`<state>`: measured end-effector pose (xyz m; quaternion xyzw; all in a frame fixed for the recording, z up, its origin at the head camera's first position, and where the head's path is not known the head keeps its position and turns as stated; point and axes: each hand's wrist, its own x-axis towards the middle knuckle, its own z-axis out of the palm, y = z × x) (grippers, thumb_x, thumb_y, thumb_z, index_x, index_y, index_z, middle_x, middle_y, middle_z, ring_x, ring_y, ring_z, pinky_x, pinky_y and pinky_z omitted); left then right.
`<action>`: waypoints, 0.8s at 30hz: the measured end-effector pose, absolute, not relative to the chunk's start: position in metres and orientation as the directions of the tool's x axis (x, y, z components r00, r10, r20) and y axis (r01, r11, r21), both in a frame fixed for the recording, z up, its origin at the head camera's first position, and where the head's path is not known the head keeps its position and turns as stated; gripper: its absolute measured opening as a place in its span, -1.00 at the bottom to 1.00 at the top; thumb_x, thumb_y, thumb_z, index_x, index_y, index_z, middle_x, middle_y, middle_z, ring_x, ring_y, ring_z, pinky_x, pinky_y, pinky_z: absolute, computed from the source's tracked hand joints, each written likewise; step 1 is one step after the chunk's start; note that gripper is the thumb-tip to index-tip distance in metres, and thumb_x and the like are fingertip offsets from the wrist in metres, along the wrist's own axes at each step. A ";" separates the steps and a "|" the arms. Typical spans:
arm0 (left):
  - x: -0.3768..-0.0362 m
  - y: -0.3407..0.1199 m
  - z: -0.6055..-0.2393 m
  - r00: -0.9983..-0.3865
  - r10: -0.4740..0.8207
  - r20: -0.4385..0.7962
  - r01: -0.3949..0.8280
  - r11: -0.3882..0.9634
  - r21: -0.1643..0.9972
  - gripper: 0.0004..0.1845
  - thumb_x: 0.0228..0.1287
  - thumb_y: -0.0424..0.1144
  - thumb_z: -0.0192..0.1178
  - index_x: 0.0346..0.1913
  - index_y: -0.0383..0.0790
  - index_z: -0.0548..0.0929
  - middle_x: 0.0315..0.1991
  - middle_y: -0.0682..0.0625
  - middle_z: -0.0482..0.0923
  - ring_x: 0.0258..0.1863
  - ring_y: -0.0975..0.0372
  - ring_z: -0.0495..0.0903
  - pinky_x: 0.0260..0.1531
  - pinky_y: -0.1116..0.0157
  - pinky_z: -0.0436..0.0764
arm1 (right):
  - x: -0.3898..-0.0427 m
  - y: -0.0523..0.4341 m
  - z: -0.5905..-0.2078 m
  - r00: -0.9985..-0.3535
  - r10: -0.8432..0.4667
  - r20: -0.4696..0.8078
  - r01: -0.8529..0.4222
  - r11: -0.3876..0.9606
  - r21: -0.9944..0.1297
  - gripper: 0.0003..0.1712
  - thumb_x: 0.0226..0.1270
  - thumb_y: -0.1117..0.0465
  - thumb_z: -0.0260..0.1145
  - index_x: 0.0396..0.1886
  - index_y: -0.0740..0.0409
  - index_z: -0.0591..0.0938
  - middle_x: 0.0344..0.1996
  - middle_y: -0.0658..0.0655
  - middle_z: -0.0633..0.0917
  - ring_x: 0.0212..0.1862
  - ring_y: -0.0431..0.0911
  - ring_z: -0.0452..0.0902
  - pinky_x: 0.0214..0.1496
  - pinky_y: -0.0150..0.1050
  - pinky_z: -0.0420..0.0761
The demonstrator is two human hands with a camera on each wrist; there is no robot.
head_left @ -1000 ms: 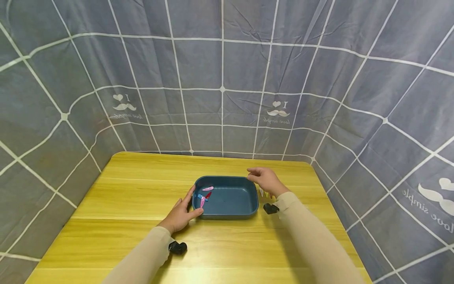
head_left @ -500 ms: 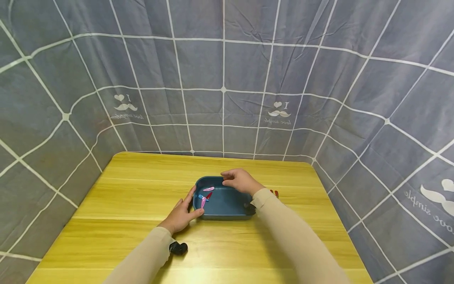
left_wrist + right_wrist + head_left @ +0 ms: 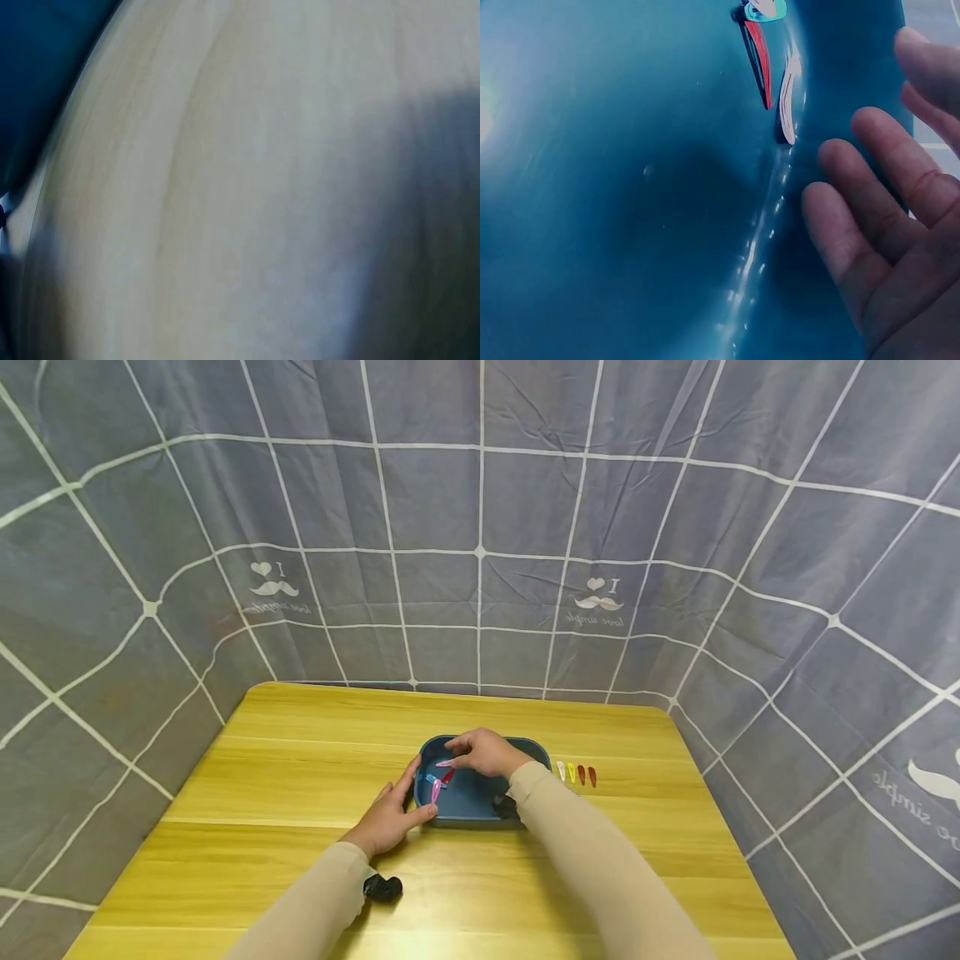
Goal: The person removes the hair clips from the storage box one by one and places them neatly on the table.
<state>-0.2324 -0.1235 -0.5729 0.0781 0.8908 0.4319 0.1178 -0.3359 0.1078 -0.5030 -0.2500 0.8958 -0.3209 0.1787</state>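
A dark blue plastic box (image 3: 468, 802) stands on the table with several hair clips at its left end. They include a pink snap clip (image 3: 437, 791) near the front, a red one (image 3: 448, 775), blue (image 3: 432, 779) and a second pink clip (image 3: 445, 764) near the back wall. My left hand (image 3: 386, 821) rests against the box's left side, fingers straight along the wall, thumb at the front left corner. Over the box reaches my right hand (image 3: 486, 753), close to the back pink clip. In the right wrist view its loosely bent fingers (image 3: 840, 225) hold nothing and stay apart from that clip.
Right of the box, a row of hair clips lies on the wooden table (image 3: 300, 777): white (image 3: 561, 771), yellow (image 3: 572, 772) and two dark red ones (image 3: 592, 776). A grey curtain (image 3: 450, 593) with white lines surrounds the table. The left wrist view is blurred.
My right hand has moved left, from beside the box's right end to above its left half, uncovering the row of clips on the table. My left hand has stayed against the box.
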 end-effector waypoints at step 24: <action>-0.232 -0.122 -0.575 -0.966 0.228 -0.122 0.048 0.623 0.781 0.00 0.47 0.22 0.25 0.72 0.39 -0.18 0.67 -0.20 0.14 0.62 -0.48 -0.15 0.43 -0.55 0.07 | -0.341 0.082 -0.540 -0.749 -0.631 -0.203 -0.453 0.711 -0.538 -0.51 0.35 0.29 0.51 0.27 0.09 0.74 0.19 0.04 0.79 0.21 -0.09 0.72 0.27 -0.22 0.69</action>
